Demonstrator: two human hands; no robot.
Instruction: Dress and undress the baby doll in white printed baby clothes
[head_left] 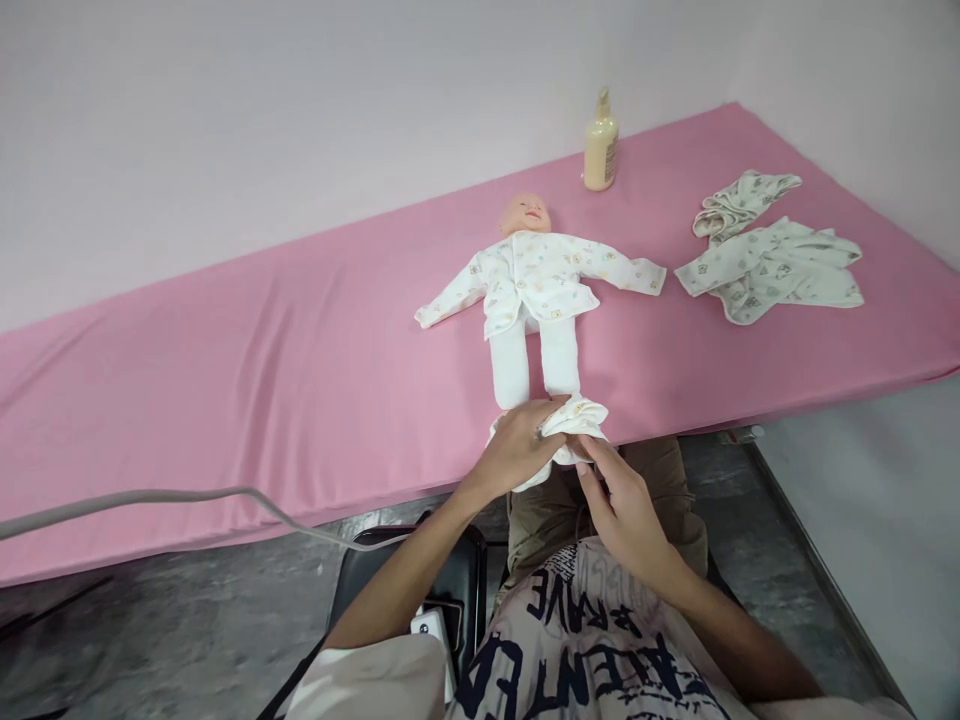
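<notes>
Garment (579, 411) — between left hand (525, 440) and right hand (621, 502)

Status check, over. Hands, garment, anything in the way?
Left hand and right hand on bunched white garment at doll's lower legs. Doll face-up, in printed jacket. Pump bottle, loose printed clothes well apart from hands.

A pale, dark-lettered shirt (592, 645) is worn with brown trousers (539, 526).

Pink-covered table (360, 380) supported clothed doll (536, 270); pump bottle (601, 155) stood near far edge; patterned shirt (787, 272) and crumpled cloth (746, 208) lay right.
</notes>
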